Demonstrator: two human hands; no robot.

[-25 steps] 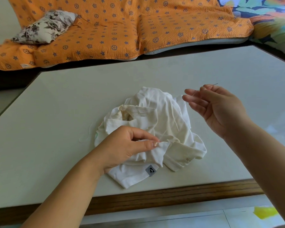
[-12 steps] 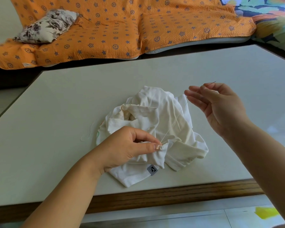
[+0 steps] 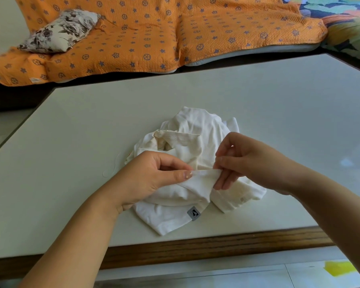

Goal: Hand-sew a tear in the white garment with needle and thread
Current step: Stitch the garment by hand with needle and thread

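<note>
The crumpled white garment (image 3: 195,129) lies on the pale table (image 3: 92,121), a small grey label (image 3: 193,213) at its near hem. My left hand (image 3: 150,175) pinches a raised fold of the fabric between thumb and forefinger. My right hand (image 3: 252,161) is at the right end of the same fold, thumb and forefinger pinched together and the other fingers resting on the cloth. The needle and its thread are hidden by the fingers. A thin loose thread (image 3: 112,169) curls on the table left of the garment.
The table's wooden front edge (image 3: 195,248) runs just below the garment. Behind the table is a sofa under an orange patterned cover (image 3: 154,38) with a floral cushion (image 3: 58,32). A yellow patch (image 3: 337,268) shows on the floor at lower right.
My right hand, held up to the right with the needle and taut thread, has come down and left to the fold. My left hand keeps its pinch on the fabric.
</note>
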